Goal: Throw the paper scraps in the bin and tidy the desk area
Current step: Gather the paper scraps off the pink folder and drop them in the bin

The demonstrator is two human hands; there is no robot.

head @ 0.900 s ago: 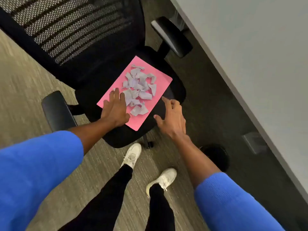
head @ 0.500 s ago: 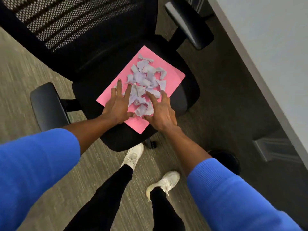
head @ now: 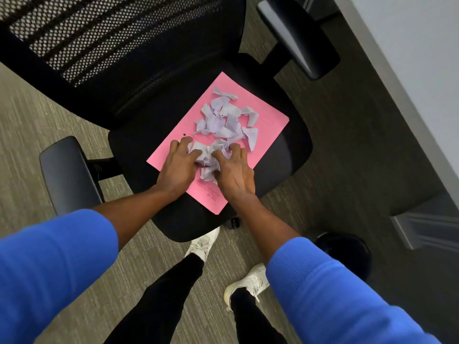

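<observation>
A pink folder (head: 268, 115) lies on the black seat of an office chair (head: 293, 155). Several pale lilac paper scraps (head: 226, 117) are strewn over its far half. My left hand (head: 177, 167) and my right hand (head: 233, 171) rest side by side on the folder's near half. Their fingers are curled around a bunched clump of scraps (head: 210, 155) squeezed between them. No bin is clearly in view.
The chair's mesh back (head: 99, 38) rises at the top left, with armrests at the left (head: 67, 175) and top right (head: 298, 36). A grey desk edge (head: 407, 78) runs down the right. A round black object (head: 345, 254) sits on the carpet beside my feet.
My right hand came in from beside the folder onto the scraps. Both hands then pulled together, crumpling the nearest scraps into a clump between them.
</observation>
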